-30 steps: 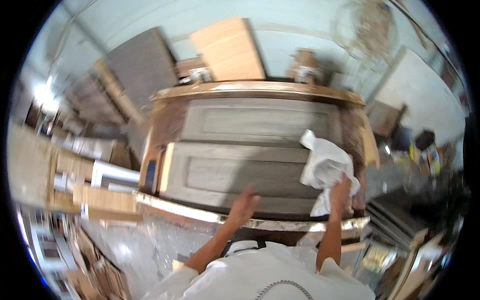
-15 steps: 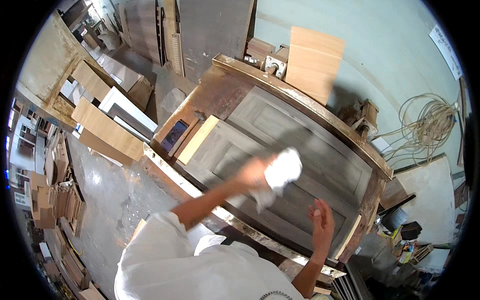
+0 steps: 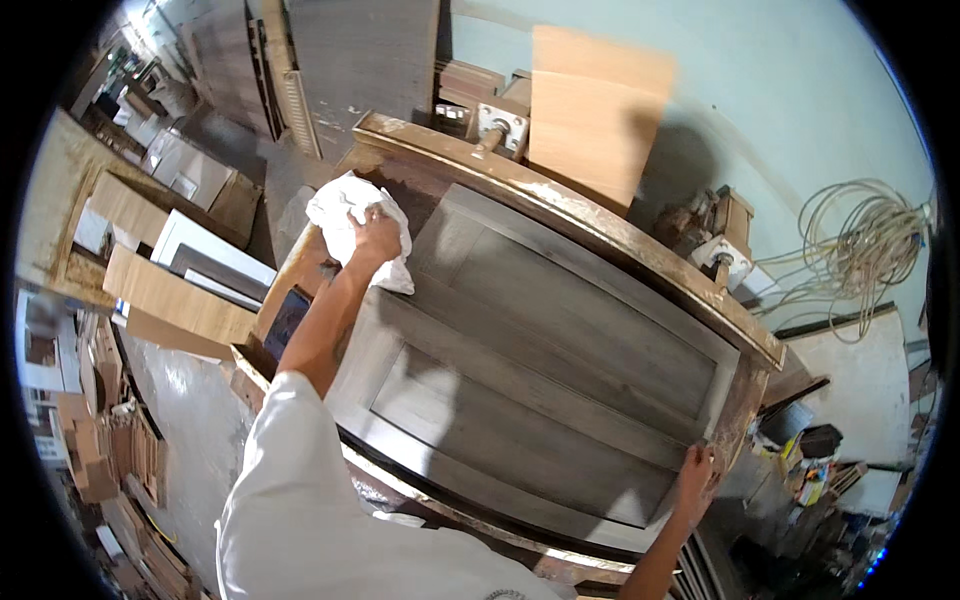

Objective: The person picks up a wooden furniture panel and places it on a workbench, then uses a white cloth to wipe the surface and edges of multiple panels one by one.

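Before a pale workshop wall (image 3: pixel 770 110), a white cloth (image 3: pixel 336 202) is covered by the left hand (image 3: pixel 376 238), fingers spread, at the left end of grey panels (image 3: pixel 535 430) laid on a workbench (image 3: pixel 545 193); at their right edge the right hand (image 3: pixel 696 482) is placed, its grip unclear. Wiping appears underway; even pressure would likely be needed next.

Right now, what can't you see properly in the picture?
All in the head view:
- Under the white cloth: its folds hide what's below.
- The left hand's palm: the back of the hand hides it, so I can't tell how tight the grip is.
- Part of the phone: the left forearm covers it.
- The right hand's fingertips: too small to make out.
- The chain: cut off by the bottom edge.
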The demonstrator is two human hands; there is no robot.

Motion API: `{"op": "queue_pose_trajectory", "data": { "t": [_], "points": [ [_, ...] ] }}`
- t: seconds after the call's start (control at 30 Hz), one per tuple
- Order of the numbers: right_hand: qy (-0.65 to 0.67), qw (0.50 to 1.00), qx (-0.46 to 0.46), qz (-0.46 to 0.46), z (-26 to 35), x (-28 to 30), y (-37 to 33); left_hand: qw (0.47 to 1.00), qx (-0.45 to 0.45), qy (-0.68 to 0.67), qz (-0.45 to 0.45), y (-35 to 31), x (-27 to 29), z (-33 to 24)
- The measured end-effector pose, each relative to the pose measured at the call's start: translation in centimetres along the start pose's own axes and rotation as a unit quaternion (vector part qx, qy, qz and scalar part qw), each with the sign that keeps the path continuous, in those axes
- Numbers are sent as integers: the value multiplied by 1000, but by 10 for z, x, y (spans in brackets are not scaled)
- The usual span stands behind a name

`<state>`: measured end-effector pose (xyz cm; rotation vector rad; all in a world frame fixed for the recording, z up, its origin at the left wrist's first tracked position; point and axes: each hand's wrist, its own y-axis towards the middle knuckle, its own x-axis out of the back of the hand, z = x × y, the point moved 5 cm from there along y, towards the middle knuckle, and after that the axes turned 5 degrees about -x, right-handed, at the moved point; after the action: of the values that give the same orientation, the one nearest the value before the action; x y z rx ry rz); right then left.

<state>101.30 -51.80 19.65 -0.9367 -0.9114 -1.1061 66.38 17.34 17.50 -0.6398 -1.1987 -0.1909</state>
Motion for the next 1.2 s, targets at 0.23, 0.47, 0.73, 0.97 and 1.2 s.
{"op": "queue_pose_trajectory", "data": {
  "t": [0.23, 0.47, 0.73, 0.97, 1.2],
  "points": [
    [-101, 988, -115, -12, -19, -36, 149, 941, -21, -323, -95, 38, -10, -76],
    [214, 970, -111, 15, -27, -59, 219, 858, 116, -499, -35, 54, -1, -77],
    [614, 771, -159, -61, -53, 41, 163, 539, 46, -808, -235, -62, 79, -18],
    [718, 651, -27, -245, -42, 130, -82, 246, -68, -961, -106, -270, 67, 44],
    [679, 719, 68, -132, -70, 74, -162, 279, -61, -948, -138, -324, -53, 90]
  ]
}}
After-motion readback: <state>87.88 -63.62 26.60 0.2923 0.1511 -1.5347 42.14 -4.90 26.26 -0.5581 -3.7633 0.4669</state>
